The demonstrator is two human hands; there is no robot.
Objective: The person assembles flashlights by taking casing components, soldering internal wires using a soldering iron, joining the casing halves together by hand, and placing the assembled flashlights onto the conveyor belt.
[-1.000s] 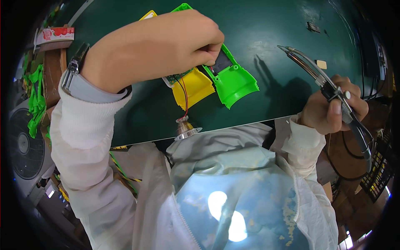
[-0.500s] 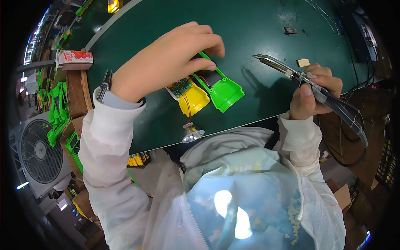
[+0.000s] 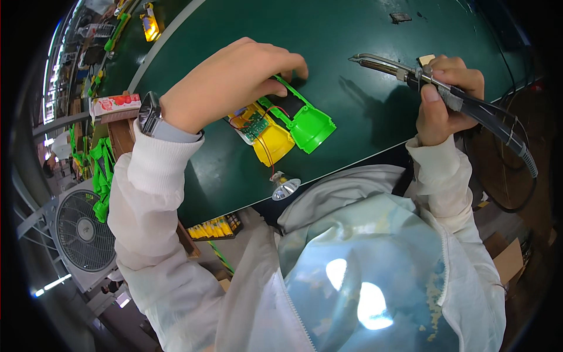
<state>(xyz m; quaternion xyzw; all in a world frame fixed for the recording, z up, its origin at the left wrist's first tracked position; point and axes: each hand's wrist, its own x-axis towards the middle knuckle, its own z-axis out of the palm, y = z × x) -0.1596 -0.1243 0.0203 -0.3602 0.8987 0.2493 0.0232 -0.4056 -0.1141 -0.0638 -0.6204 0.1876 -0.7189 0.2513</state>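
My left hand [image 3: 243, 79] reaches over the far end of a green plastic lamp housing half [image 3: 313, 129], its curled thumb and forefinger on the housing's rim. The other fingertips are hidden. Against the green half lies a yellow housing half [image 3: 274, 146], holding a green circuit board [image 3: 253, 127] with thin red and dark wires. A wire runs from there to a silver reflector bulb [image 3: 286, 188] at the table's near edge. In my right hand [image 3: 448, 97] is a soldering iron [image 3: 384, 66], a thin metal tube alongside it. Its tip points left, away from the housings.
A small tan block [image 3: 426, 60] lies beyond my right hand, and a dark scrap [image 3: 400, 18] farther back. Cables [image 3: 516, 193] hang from the iron at right. To the left are a red-and-white carton [image 3: 115, 104], green plastic parts [image 3: 102, 176] and a fan [image 3: 87, 230].
The whole view has turned slightly. My left hand has drawn back a little, and more of the circuit board shows. The reflector bulb has shifted right. Both hands keep their grasp.
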